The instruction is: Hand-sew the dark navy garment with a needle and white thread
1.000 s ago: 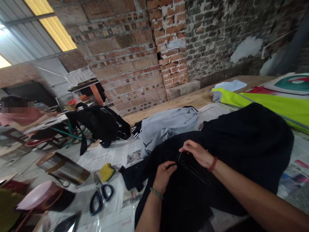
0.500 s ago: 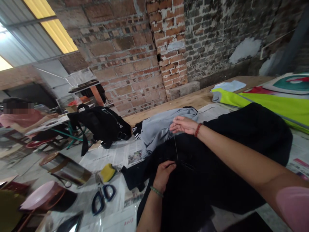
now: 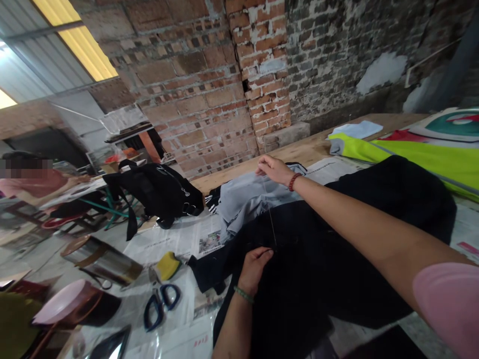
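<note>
A dark garment (image 3: 299,289) is spread across the table, its folds hard to make out in the dark cloth. My left hand (image 3: 253,269), with a green bracelet on the wrist, pinches the cloth near the middle. From just beside those fingertips a thin pale thread (image 3: 272,224) runs up taut. At its upper end is my right hand (image 3: 275,169), fingers closed on the thread, above a grey garment (image 3: 243,197). Whether a needle is in those fingers I cannot tell.
Left of the garment are blue-handled scissors (image 3: 161,304), a yellow sponge-like piece (image 3: 168,265) and a metal flask (image 3: 101,259). A black bag (image 3: 157,194) lies behind. A yellow-green garment (image 3: 411,154) and an iron (image 3: 449,124) are at right. A person (image 3: 33,184) sits far left.
My right hand has risen and moved slightly left and away, drawing a longer stretch of thread up from the cloth. My left hand has stayed in place.
</note>
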Demonstrator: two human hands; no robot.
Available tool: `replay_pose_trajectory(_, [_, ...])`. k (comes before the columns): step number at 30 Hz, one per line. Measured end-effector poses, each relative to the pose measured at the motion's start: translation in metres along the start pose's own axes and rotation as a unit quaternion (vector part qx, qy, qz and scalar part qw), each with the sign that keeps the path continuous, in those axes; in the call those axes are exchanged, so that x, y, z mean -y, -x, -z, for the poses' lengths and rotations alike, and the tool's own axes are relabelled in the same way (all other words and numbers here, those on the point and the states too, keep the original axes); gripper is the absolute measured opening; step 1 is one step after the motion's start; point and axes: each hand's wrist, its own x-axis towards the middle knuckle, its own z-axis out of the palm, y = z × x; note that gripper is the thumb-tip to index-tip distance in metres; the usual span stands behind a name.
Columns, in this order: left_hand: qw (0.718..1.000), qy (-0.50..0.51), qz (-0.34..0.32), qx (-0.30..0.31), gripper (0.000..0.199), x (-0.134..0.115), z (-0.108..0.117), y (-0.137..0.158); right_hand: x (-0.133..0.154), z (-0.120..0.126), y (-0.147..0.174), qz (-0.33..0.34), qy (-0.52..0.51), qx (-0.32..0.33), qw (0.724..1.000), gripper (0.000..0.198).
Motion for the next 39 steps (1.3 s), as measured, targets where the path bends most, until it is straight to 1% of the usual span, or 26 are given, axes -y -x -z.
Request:
replay_pose_trajectory(3, [1.0,-0.004,0.001,-0.005,0.024,0.0,0.0,0.0,0.001,0.002,-0.001,0.072,0.088,-0.049,0.992,0.007])
replay_pose_trajectory(6, [1.0,0.004,0.005,0.0,0.025,-0.001,0.0,0.0,0.005,0.004,0.004,0.121,0.173,-0.096,0.973,0.011])
replay_pose_trajectory(8, [1.0,0.01,0.012,0.002,0.025,-0.001,0.0,0.0,0.008,0.004,0.012,0.133,0.208,-0.12,0.962,0.014])
replay_pose_trajectory(11, [1.0,0.015,0.016,-0.002,0.025,-0.001,-0.001,0.001,0.008,0.001,0.029,0.128,0.236,-0.143,0.953,0.018])
replay_pose_trajectory(13, [1.0,0.024,0.016,-0.001,0.025,-0.002,-0.002,0.001,0.004,-0.002,0.041,0.137,0.254,-0.14,0.947,0.02])
replay_pose_trajectory(15, [0.999,0.032,0.022,0.005,0.024,-0.002,-0.002,0.002,0.0,-0.003,0.049,0.166,0.276,-0.119,0.939,0.02])
replay_pose_trajectory(18, [0.999,0.029,0.027,0.009,0.024,-0.003,-0.002,0.002,-0.003,-0.001,0.051,0.197,0.305,-0.099,0.926,0.02])
replay_pose_trajectory(22, [1.0,0.011,0.019,0.003,0.025,-0.003,0.0,0.001,0.002,0.006,0.041,0.187,0.314,-0.122,0.923,0.023])
replay_pose_trajectory(24, [1.0,0.007,0.02,0.009,0.027,-0.002,0.0,0.001,0.004,0.007,0.041,0.185,0.321,-0.118,0.921,0.024])
replay_pose_trajectory(26, [1.0,0.01,0.021,0.017,0.029,-0.002,0.0,0.001,0.002,0.003,0.051,0.176,0.324,-0.089,0.925,0.024])
replay_pose_trajectory(27, [1.0,0.012,0.022,0.019,0.029,-0.002,0.0,0.001,-0.001,0.0,0.059,0.167,0.32,-0.061,0.931,0.025])
replay_pose_trajectory(29, [1.0,0.014,0.016,0.012,0.027,-0.001,-0.001,0.002,-0.01,-0.008,0.079,0.143,0.304,0.023,0.941,0.026])
replay_pose_trajectory(31, [1.0,0.014,0.005,-0.006,0.025,-0.001,-0.001,0.001,-0.019,-0.014,0.102,0.118,0.297,0.118,0.94,0.027])
replay_pose_trajectory(33, [1.0,0.015,-0.005,-0.022,0.023,-0.001,-0.001,0.001,-0.028,-0.019,0.122,0.098,0.309,0.195,0.926,0.028])
replay_pose_trajectory(35, [0.999,0.014,-0.009,-0.028,0.022,-0.001,-0.001,0.001,-0.034,-0.02,0.136,0.083,0.334,0.246,0.906,0.027])
replay_pose_trajectory(39, [0.999,-0.004,-0.022,-0.032,0.02,-0.003,-0.001,0.001,-0.037,-0.017,0.145,0.069,0.384,0.291,0.874,0.025])
